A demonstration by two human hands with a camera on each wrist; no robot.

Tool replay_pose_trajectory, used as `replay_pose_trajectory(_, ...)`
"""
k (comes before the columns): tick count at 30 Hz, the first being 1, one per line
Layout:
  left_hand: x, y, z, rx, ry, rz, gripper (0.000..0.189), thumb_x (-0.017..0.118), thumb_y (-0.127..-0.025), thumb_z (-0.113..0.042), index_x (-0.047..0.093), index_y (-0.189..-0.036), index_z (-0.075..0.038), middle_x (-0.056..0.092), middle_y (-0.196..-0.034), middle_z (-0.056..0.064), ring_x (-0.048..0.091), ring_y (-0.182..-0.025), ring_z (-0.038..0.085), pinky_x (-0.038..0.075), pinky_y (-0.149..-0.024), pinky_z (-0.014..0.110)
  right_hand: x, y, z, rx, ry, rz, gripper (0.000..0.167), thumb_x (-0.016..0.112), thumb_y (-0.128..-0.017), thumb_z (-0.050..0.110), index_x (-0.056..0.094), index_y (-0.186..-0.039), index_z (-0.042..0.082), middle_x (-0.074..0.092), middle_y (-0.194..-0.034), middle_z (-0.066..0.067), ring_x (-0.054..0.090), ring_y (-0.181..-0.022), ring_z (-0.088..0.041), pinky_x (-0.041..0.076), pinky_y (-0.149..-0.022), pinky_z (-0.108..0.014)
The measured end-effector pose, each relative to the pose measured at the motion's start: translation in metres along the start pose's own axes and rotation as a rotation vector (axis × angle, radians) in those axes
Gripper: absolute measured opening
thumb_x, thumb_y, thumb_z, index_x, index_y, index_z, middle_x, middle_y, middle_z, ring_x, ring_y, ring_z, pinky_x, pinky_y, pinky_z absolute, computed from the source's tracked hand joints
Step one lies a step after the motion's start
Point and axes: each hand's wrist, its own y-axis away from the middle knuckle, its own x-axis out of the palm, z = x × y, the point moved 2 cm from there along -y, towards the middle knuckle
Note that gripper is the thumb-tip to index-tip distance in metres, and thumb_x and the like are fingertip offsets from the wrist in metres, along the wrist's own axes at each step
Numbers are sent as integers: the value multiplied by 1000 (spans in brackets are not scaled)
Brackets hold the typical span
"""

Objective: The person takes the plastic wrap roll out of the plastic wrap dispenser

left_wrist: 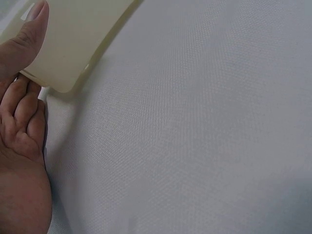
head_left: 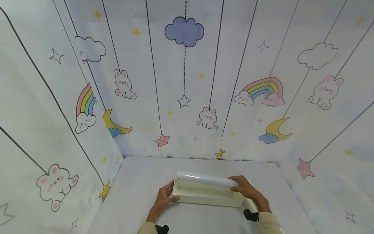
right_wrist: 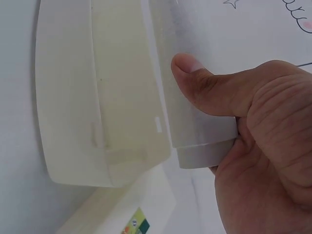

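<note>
A long cream plastic box (head_left: 208, 200) with an open top lies on the table, its length running left to right in the head view. My left hand (head_left: 164, 196) grips its left end, thumb over the front wall and fingers at the end; the left wrist view shows the thumb (left_wrist: 30, 36) against the box's corner. In my right hand (head_left: 246, 188) is a roll of clear plastic wrap (head_left: 204, 179), held by its right end. The roll lies along the box's far long edge, and its core end (right_wrist: 204, 155) sticks out below my thumb in the right wrist view.
Close to the box's right end is another cream piece (right_wrist: 161, 195) with a colourful label (right_wrist: 136, 224), partly hidden by my right arm in the head view. A white cloth (head_left: 146, 169) covers the table. Printed fabric walls (head_left: 187, 130) enclose the back and sides.
</note>
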Motion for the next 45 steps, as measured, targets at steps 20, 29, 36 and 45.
replay_pose_trajectory(20,-4,-2,12,36,26,24,102,98,-82,-13,41,-165,4,44,-168,26,56,-148,5,45,-114,7,2,-3,1,-26,39,-47,43,82,-92,1,70,-130,-14,73,-126,-32,69,-107,-30,57,-88,-31)
replay_pose_trajectory(29,-6,-2,9,91,-34,24,99,96,-85,-16,41,-163,8,46,-165,31,57,-151,19,47,-116,10,1,-6,1,-33,40,-54,44,82,-93,3,69,-131,-15,73,-129,-32,68,-109,-29,57,-89,-32)
replay_pose_trajectory(36,-3,-1,5,31,-17,11,99,96,-83,-10,41,-165,5,45,-167,27,52,-155,28,46,-119,13,-2,-9,1,-32,62,-67,45,83,-92,3,70,-131,-14,74,-128,-31,69,-110,-31,57,-91,-34)
replay_pose_trajectory(45,0,0,-3,-5,-14,-4,97,94,-84,-4,41,-165,3,45,-169,23,43,-159,43,41,-130,38,0,-11,3,-1,58,-96,45,83,-91,3,71,-132,-11,73,-131,-30,69,-113,-34,57,-94,-42)
